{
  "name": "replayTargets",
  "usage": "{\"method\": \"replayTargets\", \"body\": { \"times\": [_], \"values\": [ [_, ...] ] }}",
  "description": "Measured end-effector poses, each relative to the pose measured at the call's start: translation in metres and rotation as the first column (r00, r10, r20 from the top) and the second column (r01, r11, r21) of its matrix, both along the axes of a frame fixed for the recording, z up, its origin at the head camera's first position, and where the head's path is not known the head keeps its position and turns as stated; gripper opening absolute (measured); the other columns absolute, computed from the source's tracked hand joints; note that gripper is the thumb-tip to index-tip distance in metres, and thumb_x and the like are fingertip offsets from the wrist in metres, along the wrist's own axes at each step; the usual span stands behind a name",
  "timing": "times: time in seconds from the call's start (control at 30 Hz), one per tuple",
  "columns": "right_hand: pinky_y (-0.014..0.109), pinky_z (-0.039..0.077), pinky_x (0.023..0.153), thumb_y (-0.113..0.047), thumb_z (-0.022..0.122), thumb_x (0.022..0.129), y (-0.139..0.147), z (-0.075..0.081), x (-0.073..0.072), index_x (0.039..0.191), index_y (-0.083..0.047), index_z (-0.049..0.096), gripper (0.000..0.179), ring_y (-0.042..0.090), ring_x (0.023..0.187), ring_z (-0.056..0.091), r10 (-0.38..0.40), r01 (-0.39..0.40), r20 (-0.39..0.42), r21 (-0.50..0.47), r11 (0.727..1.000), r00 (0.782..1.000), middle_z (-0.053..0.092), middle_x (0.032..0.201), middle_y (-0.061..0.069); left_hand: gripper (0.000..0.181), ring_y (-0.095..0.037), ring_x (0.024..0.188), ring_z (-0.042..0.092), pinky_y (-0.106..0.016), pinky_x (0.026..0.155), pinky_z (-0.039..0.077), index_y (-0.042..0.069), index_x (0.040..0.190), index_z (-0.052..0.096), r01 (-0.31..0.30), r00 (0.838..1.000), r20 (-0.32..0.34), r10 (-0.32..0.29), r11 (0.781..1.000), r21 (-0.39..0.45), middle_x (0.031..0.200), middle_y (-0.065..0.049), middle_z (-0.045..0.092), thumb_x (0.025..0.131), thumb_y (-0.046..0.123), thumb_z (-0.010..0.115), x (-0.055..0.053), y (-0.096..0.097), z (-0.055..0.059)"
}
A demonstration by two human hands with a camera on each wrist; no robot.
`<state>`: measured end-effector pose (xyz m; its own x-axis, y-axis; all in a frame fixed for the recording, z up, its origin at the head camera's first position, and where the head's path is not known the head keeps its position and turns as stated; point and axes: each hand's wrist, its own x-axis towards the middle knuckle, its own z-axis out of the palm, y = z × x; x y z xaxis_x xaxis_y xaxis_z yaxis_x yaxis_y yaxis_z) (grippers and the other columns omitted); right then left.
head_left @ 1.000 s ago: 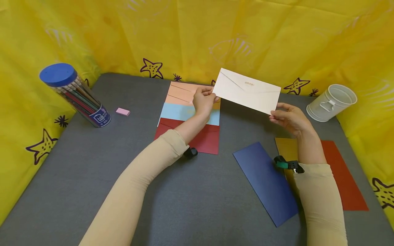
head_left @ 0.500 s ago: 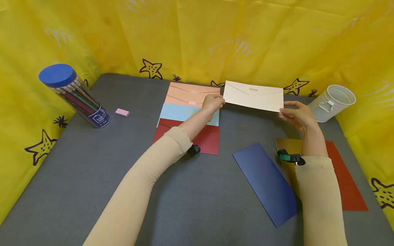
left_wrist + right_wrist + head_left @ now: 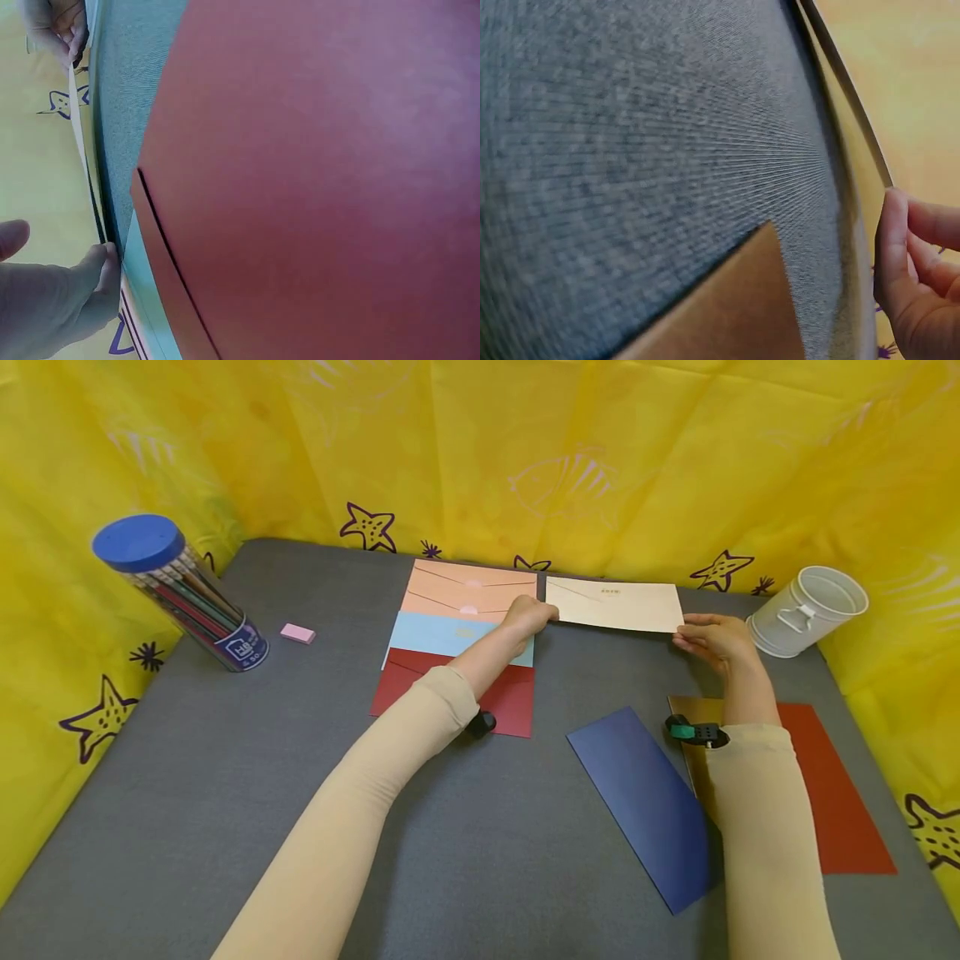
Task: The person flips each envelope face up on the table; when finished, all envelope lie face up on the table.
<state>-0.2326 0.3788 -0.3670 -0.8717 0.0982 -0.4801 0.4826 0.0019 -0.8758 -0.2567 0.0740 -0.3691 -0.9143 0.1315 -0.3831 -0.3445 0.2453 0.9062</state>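
Observation:
A cream envelope (image 3: 615, 604) is held by both hands just above the back of the table, right of a column of envelopes. My left hand (image 3: 527, 617) pinches its left end, and my right hand (image 3: 718, 639) pinches the lower right corner between thumb and fingers. In the left wrist view the envelope (image 3: 81, 142) appears edge-on, slightly off the table. The column has peach envelopes (image 3: 442, 589) at the back, a light blue envelope (image 3: 427, 633) in the middle and a dark red envelope (image 3: 513, 697) in front. My left forearm partly covers the column.
A blue envelope (image 3: 645, 810), a gold envelope (image 3: 693, 714) and an orange-red envelope (image 3: 832, 793) lie at the right. A white metal pot (image 3: 795, 618) stands behind them. At the left are a blue-lidded tub of pencils (image 3: 191, 597) and a pink eraser (image 3: 298, 633). Yellow cloth (image 3: 480, 452) walls the table.
Both hands have lowered the cream envelope toward the table. It has gone from tilted to nearly level with the table's back edge, and the left hand has moved right with it.

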Motion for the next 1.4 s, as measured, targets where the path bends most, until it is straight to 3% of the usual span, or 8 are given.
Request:
{"method": "replayTargets", "body": {
  "times": [0.27, 0.5, 0.63, 0.73, 0.87, 1.03, 1.2, 1.4],
  "values": [
    [0.018, 0.059, 0.076, 0.001, 0.06, 0.093, 0.001, -0.003, 0.0, 0.108, -0.011, 0.062, 0.019, 0.006, 0.072, 0.072, -0.03, 0.031, 0.014, -0.034, 0.999, 0.999, 0.071, 0.073, -0.005, 0.013, -0.022, 0.093, 0.045, -0.033, 0.086, 0.042, 0.002, 0.079, 0.054, 0.064, 0.998, -0.023, -0.063, 0.998, 0.029, 0.092, -0.004, 0.047, 0.086, 0.01, 0.061, 0.004, 0.003, 0.001],
    [0.021, 0.06, 0.074, 0.004, 0.054, 0.095, 0.007, -0.001, 0.004, 0.076, -0.016, 0.071, 0.033, 0.009, 0.072, 0.074, -0.03, 0.033, 0.027, -0.096, 0.995, 0.999, 0.072, 0.074, -0.003, 0.013, -0.019, 0.095, 0.044, -0.031, 0.085, 0.041, 0.003, 0.081, 0.054, 0.119, 0.992, -0.041, -0.119, 0.993, 0.01, 0.098, -0.004, 0.047, 0.087, 0.013, 0.061, 0.003, 0.008, 0.004],
    [0.022, 0.06, 0.075, 0.002, 0.053, 0.096, 0.01, 0.003, 0.007, 0.081, -0.015, 0.068, 0.027, 0.009, 0.073, 0.074, -0.011, 0.014, 0.03, -0.104, 0.995, 0.999, 0.072, 0.076, -0.003, 0.024, -0.018, 0.09, 0.039, -0.03, 0.081, 0.037, 0.005, 0.073, 0.045, 0.134, 0.989, -0.055, -0.134, 0.991, -0.009, 0.088, -0.002, 0.038, 0.089, 0.013, 0.06, 0.003, 0.009, 0.005],
    [0.021, 0.06, 0.077, -0.002, 0.055, 0.097, 0.013, 0.007, 0.009, 0.091, -0.017, 0.063, 0.018, 0.008, 0.076, 0.073, 0.039, -0.038, 0.015, -0.073, 0.997, 0.999, 0.071, 0.078, -0.005, 0.017, -0.02, 0.1, 0.048, -0.029, 0.086, 0.041, -0.002, 0.092, 0.058, 0.141, 0.985, -0.096, -0.146, 0.988, -0.058, 0.1, -0.006, 0.053, 0.09, 0.015, 0.059, 0.007, 0.009, 0.008],
    [0.018, 0.059, 0.077, -0.01, 0.055, 0.099, 0.016, 0.013, 0.015, 0.109, -0.016, 0.056, 0.012, 0.004, 0.08, 0.072, 0.178, -0.176, -0.022, 0.068, 0.982, 0.984, 0.07, 0.082, -0.012, 0.054, -0.028, 0.129, 0.052, -0.037, 0.105, 0.046, 0.002, 0.14, 0.051, 0.2, 0.961, -0.171, -0.218, 0.973, -0.119, 0.144, -0.014, 0.053, 0.089, 0.016, 0.061, 0.018, 0.013, 0.01],
    [0.018, 0.058, 0.077, -0.018, 0.056, 0.101, 0.012, 0.018, 0.029, 0.134, 0.0, 0.046, 0.039, 0.002, 0.084, 0.07, 0.405, -0.379, -0.025, 0.301, 0.875, 0.914, 0.068, 0.091, -0.02, 0.05, -0.028, 0.129, 0.054, -0.039, 0.105, 0.047, 0.005, 0.136, 0.055, 0.394, 0.883, -0.195, -0.427, 0.9, -0.186, 0.139, -0.015, 0.058, 0.088, 0.014, 0.066, 0.038, 0.022, 0.006],
    [0.02, 0.058, 0.081, -0.022, 0.055, 0.101, 0.0, 0.017, 0.048, 0.141, 0.011, 0.038, 0.054, 0.004, 0.09, 0.068, 0.552, -0.516, 0.036, 0.411, 0.751, 0.833, 0.065, 0.1, -0.019, 0.055, -0.025, 0.129, 0.055, -0.033, 0.102, 0.048, 0.006, 0.137, 0.053, 0.586, 0.748, -0.144, -0.648, 0.747, -0.313, 0.137, -0.014, 0.06, 0.086, 0.014, 0.071, 0.059, 0.029, -0.001],
    [0.028, 0.059, 0.084, -0.022, 0.06, 0.098, -0.014, 0.012, 0.071, 0.132, 0.009, 0.051, 0.047, 0.01, 0.092, 0.068, 0.649, -0.635, 0.133, 0.422, 0.647, 0.749, 0.067, 0.111, 0.004, 0.067, -0.022, 0.125, 0.057, -0.025, 0.099, 0.048, 0.007, 0.14, 0.05, 0.669, 0.598, -0.096, -0.796, 0.561, -0.488, 0.135, -0.012, 0.06, 0.08, 0.018, 0.079, 0.08, 0.041, -0.005]
  ]
}}
